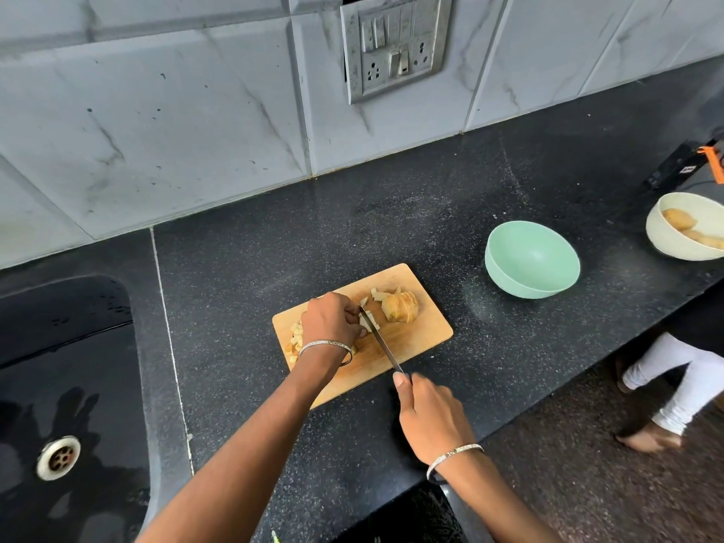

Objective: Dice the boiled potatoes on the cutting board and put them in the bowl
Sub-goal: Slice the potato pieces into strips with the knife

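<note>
Hands two, bowls two, knife one

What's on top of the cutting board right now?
A partly sliced potato, diced cubes at the left end, and the knife blade cutting a potato strip. The left hand holding that strip hides most of it; the right hand grips the handle off the cutting board.

The black stone counter has tiny white specks, the shiny wall tiles are white with grey streaks, the wooden cutting board is light brown, the cut potato pieces are pale yellow, and the round bowl is mint green.
</note>
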The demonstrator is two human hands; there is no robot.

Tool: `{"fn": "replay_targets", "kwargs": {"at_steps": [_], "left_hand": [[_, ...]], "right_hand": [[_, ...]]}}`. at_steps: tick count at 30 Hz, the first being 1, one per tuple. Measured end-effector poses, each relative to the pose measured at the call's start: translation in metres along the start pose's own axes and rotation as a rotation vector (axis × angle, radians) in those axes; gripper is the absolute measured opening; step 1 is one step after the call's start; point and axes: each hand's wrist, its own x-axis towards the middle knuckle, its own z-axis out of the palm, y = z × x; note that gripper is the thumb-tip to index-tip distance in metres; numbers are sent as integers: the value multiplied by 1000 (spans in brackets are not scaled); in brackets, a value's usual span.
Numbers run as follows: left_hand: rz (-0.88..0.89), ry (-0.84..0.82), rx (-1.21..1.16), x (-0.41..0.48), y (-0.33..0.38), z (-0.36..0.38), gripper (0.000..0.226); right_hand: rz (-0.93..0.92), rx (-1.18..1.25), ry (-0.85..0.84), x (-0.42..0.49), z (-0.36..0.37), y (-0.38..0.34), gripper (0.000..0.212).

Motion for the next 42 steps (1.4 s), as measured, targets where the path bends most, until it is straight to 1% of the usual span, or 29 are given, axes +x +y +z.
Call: {"fn": "replay_targets", "kwargs": {"at_steps": [12,20,25,31,36,39,42], "left_hand": [[-38,-11,-85,7,-6,3,19],[-70,-36,-31,9,-4,-2,27],[-90,-34,-9,8,-2,-4,25],[-73,22,19,3,3,-4,19],[-25,2,35,3,6,-9,14],[9,-4,70,1,7,-13,12],[50,28,120,1,5,-12,12]], "right_hand": [[8,55,-49,5,2,-6,44],[-7,-168,50,4,3,-15,42],[-1,-240,50,5,7,-15,42],[32,-145,-7,-3,0,-9,44],[77,-50,-76,-14,-8,4,39],[87,-1,-132,-13,-16,13,42],[55,6,-116,-10,-21,15,44]]}}
